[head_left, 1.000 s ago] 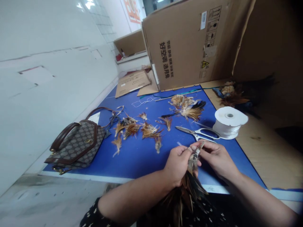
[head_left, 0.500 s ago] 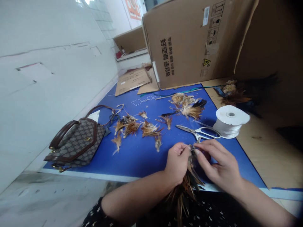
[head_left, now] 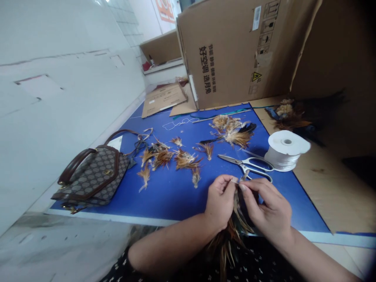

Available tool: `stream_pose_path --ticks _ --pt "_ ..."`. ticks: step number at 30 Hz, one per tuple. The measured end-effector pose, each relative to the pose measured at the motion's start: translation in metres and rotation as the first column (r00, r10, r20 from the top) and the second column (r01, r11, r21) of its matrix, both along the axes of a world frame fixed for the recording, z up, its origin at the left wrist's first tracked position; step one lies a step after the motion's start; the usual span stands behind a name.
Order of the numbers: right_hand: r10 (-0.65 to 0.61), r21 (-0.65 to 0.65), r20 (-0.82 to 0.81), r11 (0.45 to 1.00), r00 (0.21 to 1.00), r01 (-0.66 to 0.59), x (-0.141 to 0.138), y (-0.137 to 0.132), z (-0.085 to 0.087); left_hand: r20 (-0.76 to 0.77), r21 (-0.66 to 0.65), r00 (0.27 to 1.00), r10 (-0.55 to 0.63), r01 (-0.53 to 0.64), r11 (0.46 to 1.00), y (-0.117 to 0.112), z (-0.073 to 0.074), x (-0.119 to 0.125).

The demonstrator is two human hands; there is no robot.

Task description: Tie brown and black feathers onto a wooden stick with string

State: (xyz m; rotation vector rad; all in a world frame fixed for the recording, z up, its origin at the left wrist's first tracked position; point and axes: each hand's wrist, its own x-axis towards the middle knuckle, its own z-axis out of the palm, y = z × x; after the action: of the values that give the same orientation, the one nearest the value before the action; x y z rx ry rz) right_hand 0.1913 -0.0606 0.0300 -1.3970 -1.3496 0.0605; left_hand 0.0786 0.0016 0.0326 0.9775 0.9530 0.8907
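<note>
My left hand (head_left: 219, 203) is closed round the top of a bundle of dark and brown feathers (head_left: 232, 235) that hangs down toward my lap. My right hand (head_left: 268, 209) pinches the bundle's tip with thumb and forefinger, right beside the left fingers. Both hands hover over the near edge of a blue mat (head_left: 167, 192). Just beyond them lie steel scissors (head_left: 245, 163) and a spool of white string (head_left: 286, 150).
Several small tufts of brown feathers (head_left: 176, 158) are scattered on the mat, with a bigger heap (head_left: 233, 131) further back. A patterned handbag (head_left: 92, 176) rests at the mat's left corner. A large cardboard box (head_left: 235, 51) stands behind, more feathers (head_left: 289, 115) at right.
My right hand has turned and shifted its fingers along the bundle's tip, closer to the left fingers. The left hand keeps its hold. The view has shifted slightly.
</note>
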Motion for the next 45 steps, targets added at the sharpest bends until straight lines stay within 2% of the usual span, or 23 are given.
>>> stream_pose_path --ticks 2,3,4,6,8,10,11,13,15,17,23,28,31,34,38,41,45 --pt "-0.113 -0.085 -0.188 0.992 0.976 0.098 -0.005 -0.004 -0.007 -0.008 0.006 1.000 0.005 -0.005 1.000 -0.002 0.000 0.001" --pt "-0.162 -0.152 -0.308 0.981 0.937 0.119 -0.008 -0.005 -0.011 -0.014 0.008 1.000 0.004 -0.004 1.000 -0.003 0.000 0.001" --pt "-0.198 -0.220 -0.438 0.969 0.877 0.109 -0.010 -0.006 -0.014 -0.021 0.009 1.000 0.001 -0.001 1.000 -0.004 -0.001 0.002" --pt "-0.229 -0.309 -0.688 0.951 0.689 0.008 -0.014 -0.005 -0.019 -0.036 0.009 0.999 -0.004 0.005 1.000 -0.005 -0.002 0.002" --pt "-0.187 -0.280 -0.867 0.950 0.461 -0.141 -0.016 -0.002 -0.021 -0.046 -0.005 0.999 -0.007 0.007 1.000 -0.006 -0.002 0.001" --pt "-0.099 -0.171 -0.958 0.951 0.268 -0.259 -0.017 0.002 -0.019 -0.038 -0.053 0.999 -0.024 0.022 0.998 -0.006 -0.001 0.000" --pt "-0.060 -0.120 -0.978 0.946 0.202 -0.302 -0.016 0.004 -0.018 -0.027 -0.084 0.999 -0.041 0.039 0.996 -0.006 0.000 0.000" --pt "-0.016 -0.066 -0.990 0.928 0.139 -0.367 -0.013 0.005 -0.017 -0.003 -0.140 0.996 -0.086 0.085 0.986 -0.006 0.003 -0.002" --pt "0.002 -0.059 -0.990 0.906 0.144 -0.419 -0.008 0.005 -0.018 0.013 -0.186 0.992 -0.127 0.127 0.974 -0.006 0.005 -0.003" --pt "0.018 -0.065 -0.983 0.894 0.180 -0.444 -0.001 0.004 -0.022 0.027 -0.232 0.988 -0.149 0.151 0.961 -0.005 0.005 -0.003" --pt "0.027 -0.168 -0.920 0.874 0.391 -0.456 0.014 -0.003 -0.032 0.073 -0.320 0.972 -0.223 0.235 0.918 -0.005 0.004 -0.003" --pt "0.014 -0.217 -0.886 0.871 0.463 -0.441 0.018 -0.004 -0.034 0.080 -0.363 0.964 -0.253 0.265 0.893 -0.004 0.010 -0.004" --pt "0.003 -0.234 -0.873 0.875 0.488 -0.425 0.021 -0.003 -0.032 0.091 -0.378 0.962 -0.257 0.272 0.885 -0.003 0.012 -0.005" --pt "0.048 -0.217 -0.873 0.854 0.486 -0.473 0.028 -0.003 -0.027 0.102 -0.391 0.965 -0.241 0.261 0.883 -0.002 0.011 -0.006" --pt "0.103 -0.206 -0.890 0.780 0.445 -0.592 0.038 -0.003 -0.021 0.118 -0.413 0.964 -0.237 0.265 0.872 -0.007 0.008 -0.005" --pt "0.088 -0.239 -0.896 0.729 0.435 -0.641 0.042 -0.002 -0.019 0.118 -0.406 0.966 -0.230 0.258 0.877 -0.011 0.007 -0.005" --pt "0.083 -0.269 -0.871 0.745 0.485 -0.610 0.039 -0.001 -0.021 0.107 -0.378 0.980 -0.165 0.194 0.905 -0.013 0.008 -0.004"
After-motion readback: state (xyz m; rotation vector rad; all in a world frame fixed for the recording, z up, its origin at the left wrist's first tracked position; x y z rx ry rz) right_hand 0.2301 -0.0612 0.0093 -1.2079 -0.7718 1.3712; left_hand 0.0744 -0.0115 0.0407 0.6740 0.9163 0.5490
